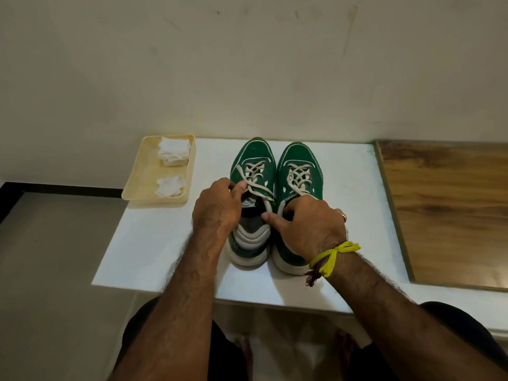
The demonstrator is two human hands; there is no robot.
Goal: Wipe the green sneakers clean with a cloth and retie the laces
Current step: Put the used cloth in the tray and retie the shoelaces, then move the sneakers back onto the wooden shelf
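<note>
The left hand and right hand each pinch a cream flat lace of the left green suede sneaker. The pair stands mid-counter on the white counter, well apart from its front edge. The beige plastic tray overhangs the left edge.

Two green sneakers stand side by side on the white tabletop, toes to the wall. The left hand pinches a loose lace of the left sneaker; the right hand rests curled on the right sneaker's collar. Two white cloths lie in a cream tray nearby.

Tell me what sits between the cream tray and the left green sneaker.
Nothing: in the head view only bare white tabletop separates the tray from the left sneaker.
</note>
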